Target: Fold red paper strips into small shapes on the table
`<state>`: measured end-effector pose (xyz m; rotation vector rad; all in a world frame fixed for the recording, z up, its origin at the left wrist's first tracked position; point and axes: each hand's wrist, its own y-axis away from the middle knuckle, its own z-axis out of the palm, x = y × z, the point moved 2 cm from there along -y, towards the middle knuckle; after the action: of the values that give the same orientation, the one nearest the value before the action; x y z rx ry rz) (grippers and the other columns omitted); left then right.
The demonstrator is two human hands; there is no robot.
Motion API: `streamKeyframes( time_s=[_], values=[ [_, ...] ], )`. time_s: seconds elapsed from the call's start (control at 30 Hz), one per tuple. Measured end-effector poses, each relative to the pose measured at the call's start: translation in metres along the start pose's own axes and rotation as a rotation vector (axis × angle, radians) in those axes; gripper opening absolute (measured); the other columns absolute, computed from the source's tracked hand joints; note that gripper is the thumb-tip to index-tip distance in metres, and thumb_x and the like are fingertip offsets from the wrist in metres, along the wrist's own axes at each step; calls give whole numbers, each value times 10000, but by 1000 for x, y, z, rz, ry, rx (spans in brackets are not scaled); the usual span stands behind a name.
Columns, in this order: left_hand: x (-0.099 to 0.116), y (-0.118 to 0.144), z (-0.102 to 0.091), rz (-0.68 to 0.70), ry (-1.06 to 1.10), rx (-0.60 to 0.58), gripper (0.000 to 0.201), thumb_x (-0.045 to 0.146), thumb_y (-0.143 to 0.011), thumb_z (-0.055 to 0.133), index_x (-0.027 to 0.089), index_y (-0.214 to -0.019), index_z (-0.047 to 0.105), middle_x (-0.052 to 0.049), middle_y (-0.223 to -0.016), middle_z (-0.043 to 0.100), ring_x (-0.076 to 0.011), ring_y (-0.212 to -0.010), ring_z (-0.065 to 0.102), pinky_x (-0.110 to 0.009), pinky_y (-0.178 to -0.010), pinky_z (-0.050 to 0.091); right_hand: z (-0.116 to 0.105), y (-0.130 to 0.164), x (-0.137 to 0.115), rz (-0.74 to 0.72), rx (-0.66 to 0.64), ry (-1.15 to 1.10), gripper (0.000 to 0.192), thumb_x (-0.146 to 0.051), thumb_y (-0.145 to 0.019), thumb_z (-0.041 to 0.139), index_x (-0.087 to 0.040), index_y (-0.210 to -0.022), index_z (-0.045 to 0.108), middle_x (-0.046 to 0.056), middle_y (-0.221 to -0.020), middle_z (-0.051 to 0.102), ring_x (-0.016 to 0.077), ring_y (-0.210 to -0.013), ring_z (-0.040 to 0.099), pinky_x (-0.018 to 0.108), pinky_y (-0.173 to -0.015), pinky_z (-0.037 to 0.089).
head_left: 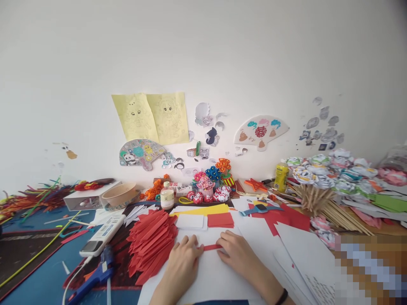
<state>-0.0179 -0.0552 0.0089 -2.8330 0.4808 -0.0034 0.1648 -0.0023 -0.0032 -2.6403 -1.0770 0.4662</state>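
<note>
A narrow folded strip of red paper (211, 247) lies across the white paper sheet (219, 275) in front of me. Its left end is under the fingers of my left hand (184, 260), which are curled and pressed together. At the other end, my right hand (237, 250) pinches the strip between thumb and fingers. A big pile of folded red paper pieces (152, 241) sits just left of my left hand. Beyond the hands lie a stack of red paper rectangles (220, 220) and a stack of white paper rectangles (190, 221), side by side.
On the left are a blue glue gun (100, 271) and a white power strip (103, 235). A small bottle (167, 196) stands behind the red pile. A blue watch (261, 208) rests on paper at the back. Wooden sticks with paper flowers (318, 197) crowd the right.
</note>
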Motion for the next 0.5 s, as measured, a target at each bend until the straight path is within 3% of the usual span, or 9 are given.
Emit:
streamKeyframes(
  time_s=[0.23,0.37,0.5],
  values=[
    [-11,-17,7,35,67,-18,54,213,-863,564,215,-873,617,-18,-902,613,-192,-855,547,-297,-697,367,10,-7,1,-26,49,42,150,-71,-806,632,-182,-766,540,5,-852,590,183,-820,565,263,-665,431],
    [-8,-25,8,117,-48,-32,119,153,-903,483,173,-858,591,-41,-892,628,-202,-837,555,-304,-701,383,14,-8,2,-78,82,84,171,-29,-860,517,-176,-775,534,17,-812,599,184,-768,569,275,-663,428],
    [-3,-36,-2,103,-61,-30,155,121,-916,424,159,-889,572,-52,-858,633,-199,-790,567,-288,-673,386,6,-7,8,12,156,-50,213,-63,-920,398,-185,-789,514,9,-744,598,160,-680,562,252,-614,407]
  ],
)
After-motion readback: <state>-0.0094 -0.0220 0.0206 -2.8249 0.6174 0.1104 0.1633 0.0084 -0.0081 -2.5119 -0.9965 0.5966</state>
